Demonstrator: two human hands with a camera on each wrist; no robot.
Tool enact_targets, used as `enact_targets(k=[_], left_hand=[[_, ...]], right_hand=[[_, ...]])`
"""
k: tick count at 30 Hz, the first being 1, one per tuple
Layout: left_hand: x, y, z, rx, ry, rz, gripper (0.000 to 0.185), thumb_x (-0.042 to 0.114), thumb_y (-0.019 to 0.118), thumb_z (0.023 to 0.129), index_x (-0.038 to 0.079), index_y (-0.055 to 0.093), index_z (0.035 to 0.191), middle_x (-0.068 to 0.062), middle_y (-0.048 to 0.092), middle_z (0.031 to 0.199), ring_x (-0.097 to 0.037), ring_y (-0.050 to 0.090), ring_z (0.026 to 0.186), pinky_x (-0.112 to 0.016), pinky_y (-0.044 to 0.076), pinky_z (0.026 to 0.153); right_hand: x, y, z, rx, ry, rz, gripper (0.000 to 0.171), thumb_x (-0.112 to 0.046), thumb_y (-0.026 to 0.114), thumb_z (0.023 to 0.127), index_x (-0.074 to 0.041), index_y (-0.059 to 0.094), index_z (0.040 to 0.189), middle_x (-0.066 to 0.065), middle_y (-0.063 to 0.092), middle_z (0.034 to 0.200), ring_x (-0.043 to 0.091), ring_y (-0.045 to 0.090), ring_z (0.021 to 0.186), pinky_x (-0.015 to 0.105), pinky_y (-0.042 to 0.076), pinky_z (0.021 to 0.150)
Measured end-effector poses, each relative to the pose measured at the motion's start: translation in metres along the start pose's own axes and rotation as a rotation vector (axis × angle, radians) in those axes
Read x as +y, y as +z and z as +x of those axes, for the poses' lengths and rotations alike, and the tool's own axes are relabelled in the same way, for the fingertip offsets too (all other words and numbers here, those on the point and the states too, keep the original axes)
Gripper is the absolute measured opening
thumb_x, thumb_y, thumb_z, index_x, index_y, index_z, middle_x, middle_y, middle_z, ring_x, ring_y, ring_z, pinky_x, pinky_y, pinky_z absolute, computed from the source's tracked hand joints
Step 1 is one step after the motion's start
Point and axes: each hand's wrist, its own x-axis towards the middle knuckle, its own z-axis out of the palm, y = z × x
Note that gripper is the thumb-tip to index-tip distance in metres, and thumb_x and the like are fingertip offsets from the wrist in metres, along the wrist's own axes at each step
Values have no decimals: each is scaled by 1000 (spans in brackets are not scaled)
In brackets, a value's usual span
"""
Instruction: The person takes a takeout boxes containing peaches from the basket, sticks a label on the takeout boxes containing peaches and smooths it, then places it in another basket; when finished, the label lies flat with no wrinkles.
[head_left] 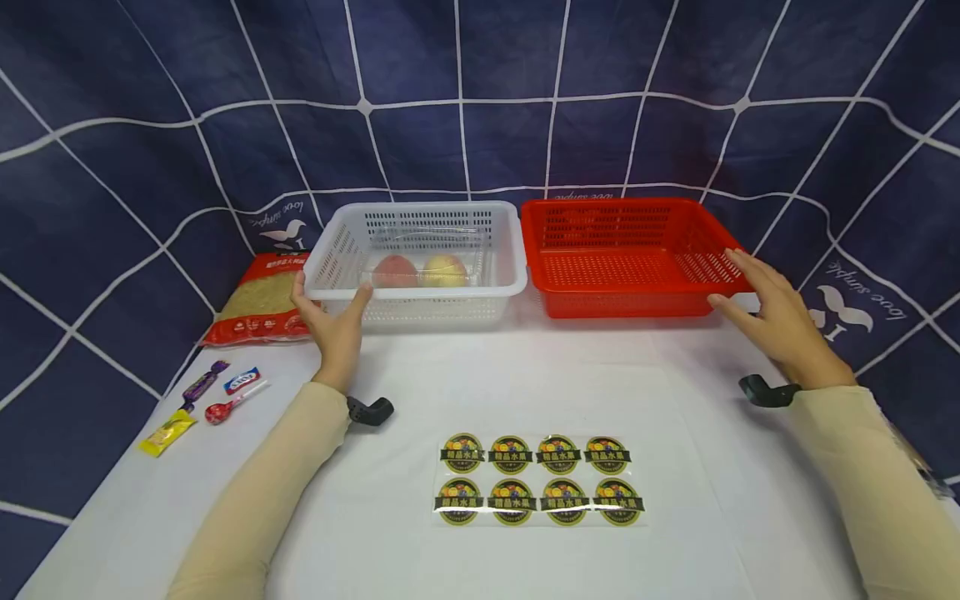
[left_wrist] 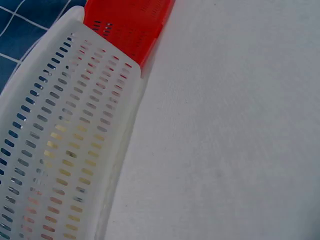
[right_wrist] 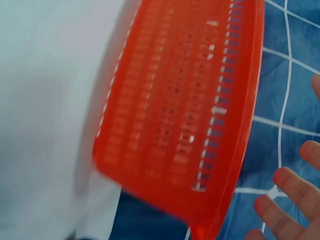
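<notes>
White tabletop: left hand (head_left: 335, 321) grips white basket (head_left: 420, 218), long axis left-right; right hand (head_left: 772, 317) spread beside red basket (head_left: 622, 221).

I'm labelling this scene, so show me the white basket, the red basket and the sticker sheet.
white basket (head_left: 420, 290), head view, front rim.
red basket (head_left: 622, 283), head view, front rim.
sticker sheet (head_left: 537, 479), head view, middle of the sheet.

"love simple" mirrored on blue backdrop cloth (head_left: 862, 304), stickers (head_left: 537, 479) "精品水果"
</notes>
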Motion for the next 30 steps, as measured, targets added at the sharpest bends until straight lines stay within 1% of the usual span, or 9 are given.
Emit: enact_targets(k=[4,6,9,11,13,16,20,24,30], left_hand=[[-5,6,3,17,3,-37,102,13,86,93,19,16,168,-7,30,170,-22,29,157,-34,14,132],[-3,7,3,22,4,-39,101,12,86,93,17,17,167,-8,29,170,-23,28,157,-34,12,131],[8,7,-3,16,9,-54,98,8,84,93,11,19,166,-13,30,170,-27,28,157,-34,13,131],[14,8,-6,11,8,-71,95,8,83,93,10,20,165,-16,29,170,-29,27,158,-33,12,130],[18,8,-8,10,6,-80,93,8,82,94,11,21,164,-17,29,170,-29,26,158,-32,10,131],[16,9,-9,18,7,-67,92,10,81,94,13,22,164,-16,27,171,-28,24,159,-33,7,132],[15,10,-10,21,42,-50,92,8,81,94,7,21,164,-18,28,170,-31,25,158,-34,9,131],[1,10,-3,24,83,-30,93,8,83,94,4,21,163,-19,30,169,-33,27,157,-36,12,131],[-22,8,7,20,115,12,95,19,86,94,12,22,164,-10,32,167,-23,30,156,-35,12,130]], right_hand=[[-13,6,10,-3,-8,119,85,-36,68,106,-25,19,175,22,16,178,54,16,160,85,31,109],[-18,9,16,-1,-20,172,83,-33,68,107,-25,21,175,21,20,178,51,19,160,79,27,117],[-24,12,25,23,-86,236,78,-25,68,107,-19,28,173,22,33,173,45,33,157,46,34,127],[-29,15,32,33,-141,296,74,-17,69,106,-14,32,171,20,42,168,33,45,151,23,39,120],[-36,20,38,34,-201,356,71,-10,68,106,-10,36,169,12,53,159,19,56,141,10,44,107],[-50,27,46,-1,-259,463,66,-3,65,106,-7,40,167,-8,61,145,1,61,126,9,50,97],[-70,37,54,-62,-282,549,60,-3,63,107,-6,44,164,-19,63,135,-2,65,119,12,53,94],[-87,48,64,-128,-237,620,59,-7,64,108,-7,45,164,-10,66,139,0,67,119,16,55,95],[-108,68,79,-239,-158,636,62,-14,65,108,-10,42,166,14,58,156,8,66,124,25,54,105]])
